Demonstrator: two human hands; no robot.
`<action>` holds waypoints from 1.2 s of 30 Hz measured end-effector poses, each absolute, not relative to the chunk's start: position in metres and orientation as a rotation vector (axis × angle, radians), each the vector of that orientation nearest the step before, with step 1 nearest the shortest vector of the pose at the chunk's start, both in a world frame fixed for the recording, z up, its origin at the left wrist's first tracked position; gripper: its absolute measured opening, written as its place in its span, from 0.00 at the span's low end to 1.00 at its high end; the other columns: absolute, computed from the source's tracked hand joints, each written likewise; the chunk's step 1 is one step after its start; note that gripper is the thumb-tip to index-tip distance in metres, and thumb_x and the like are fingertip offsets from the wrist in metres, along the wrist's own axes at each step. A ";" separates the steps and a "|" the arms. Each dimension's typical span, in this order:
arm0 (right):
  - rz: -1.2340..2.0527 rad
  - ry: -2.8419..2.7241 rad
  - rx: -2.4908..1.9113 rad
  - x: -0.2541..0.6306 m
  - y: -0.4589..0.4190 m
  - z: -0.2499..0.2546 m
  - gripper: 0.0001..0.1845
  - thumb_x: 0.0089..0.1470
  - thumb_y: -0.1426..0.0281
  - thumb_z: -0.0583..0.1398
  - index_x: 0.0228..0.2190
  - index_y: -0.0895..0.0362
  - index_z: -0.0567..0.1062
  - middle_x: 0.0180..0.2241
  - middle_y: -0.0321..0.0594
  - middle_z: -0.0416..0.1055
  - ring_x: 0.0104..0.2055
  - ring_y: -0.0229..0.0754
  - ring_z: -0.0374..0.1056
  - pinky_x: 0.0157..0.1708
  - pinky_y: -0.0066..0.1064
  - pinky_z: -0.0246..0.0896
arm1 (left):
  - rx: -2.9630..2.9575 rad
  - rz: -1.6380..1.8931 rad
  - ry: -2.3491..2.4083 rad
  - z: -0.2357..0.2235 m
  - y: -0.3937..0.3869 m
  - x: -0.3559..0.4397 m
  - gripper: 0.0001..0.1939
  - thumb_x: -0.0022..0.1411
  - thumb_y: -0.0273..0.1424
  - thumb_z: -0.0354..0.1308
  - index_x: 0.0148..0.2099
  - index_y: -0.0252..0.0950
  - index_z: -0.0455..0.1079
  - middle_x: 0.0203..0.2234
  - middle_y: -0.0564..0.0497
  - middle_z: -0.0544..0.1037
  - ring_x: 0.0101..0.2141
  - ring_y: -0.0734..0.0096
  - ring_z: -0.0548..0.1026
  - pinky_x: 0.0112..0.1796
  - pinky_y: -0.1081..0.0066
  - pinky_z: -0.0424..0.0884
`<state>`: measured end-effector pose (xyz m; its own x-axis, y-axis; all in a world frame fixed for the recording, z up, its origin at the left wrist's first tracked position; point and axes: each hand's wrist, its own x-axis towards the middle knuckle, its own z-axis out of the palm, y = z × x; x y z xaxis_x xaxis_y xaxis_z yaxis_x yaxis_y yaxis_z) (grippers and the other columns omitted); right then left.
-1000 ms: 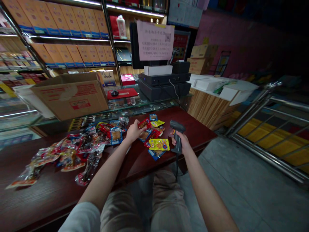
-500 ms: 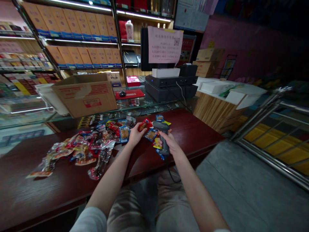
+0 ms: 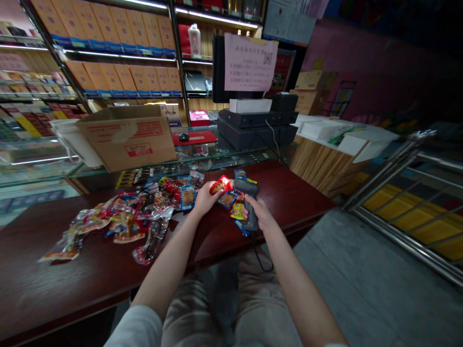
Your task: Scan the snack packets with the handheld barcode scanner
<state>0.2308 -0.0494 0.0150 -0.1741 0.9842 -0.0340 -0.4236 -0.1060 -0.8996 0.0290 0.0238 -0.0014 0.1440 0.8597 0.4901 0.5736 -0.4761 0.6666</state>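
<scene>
My left hand (image 3: 204,197) is closed around a small red snack packet (image 3: 221,184), lifted slightly above the dark red table (image 3: 72,274). My right hand (image 3: 256,212) grips the handle of a grey barcode scanner (image 3: 246,192), whose head sits just right of the red packet and points towards it. Under and behind both hands lie a few loose snack packets (image 3: 235,210) in yellow, blue and red. A long heap of snack packets (image 3: 126,221) spreads across the table to the left of my left hand.
A cardboard box (image 3: 126,137) rests on the glass counter (image 3: 36,176) behind the table. A black till (image 3: 253,127) with a pink notice (image 3: 249,62) stands at the back. Shelves of boxes fill the left wall. A metal railing (image 3: 408,193) runs at the right.
My left hand picked the red packet off the table and raised it. My right hand swung the scanner left, bringing its head up beside the packet.
</scene>
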 end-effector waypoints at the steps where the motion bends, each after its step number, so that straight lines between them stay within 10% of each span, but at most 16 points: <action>1: 1.550 -0.934 -0.833 0.234 -0.050 0.014 0.21 0.44 0.56 0.67 0.34 0.59 0.72 0.14 0.29 0.64 0.14 0.31 0.56 0.15 0.24 0.52 | 2.145 1.236 1.428 0.000 0.023 0.028 0.16 0.58 0.38 0.58 0.47 0.38 0.70 0.42 0.47 0.77 0.44 0.61 0.74 0.48 0.62 0.67; 10: 1.458 -0.882 -0.844 0.289 -0.045 0.001 0.20 0.46 0.56 0.66 0.33 0.58 0.73 0.13 0.30 0.62 0.14 0.33 0.56 0.14 0.25 0.52 | 2.003 0.977 2.456 0.030 0.003 0.000 0.20 0.60 0.37 0.51 0.51 0.31 0.67 0.47 0.31 0.71 0.53 0.36 0.62 0.50 0.42 0.55; 27: 1.394 -0.705 -0.798 0.322 -0.034 -0.018 0.16 0.42 0.61 0.67 0.31 0.55 0.72 0.30 0.36 0.73 0.16 0.29 0.54 0.13 0.25 0.50 | 2.247 0.863 2.451 -0.005 0.024 -0.021 0.26 0.64 0.41 0.47 0.56 0.28 0.67 0.60 0.30 0.63 0.64 0.40 0.51 0.59 0.37 0.34; 36: 1.398 -0.676 -0.776 0.323 -0.034 -0.018 0.15 0.42 0.61 0.67 0.31 0.56 0.72 0.30 0.36 0.74 0.16 0.29 0.54 0.13 0.25 0.50 | 2.327 0.453 1.954 -0.010 0.020 0.059 0.25 0.59 0.50 0.53 0.47 0.35 0.71 0.48 0.35 0.72 0.50 0.43 0.68 0.50 0.49 0.62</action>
<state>0.3231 -0.0345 -0.0178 0.0680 0.9971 -0.0353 -0.5916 0.0118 -0.8062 0.0587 0.0197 -0.0105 0.1482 0.9726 0.1789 0.9521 -0.1893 0.2400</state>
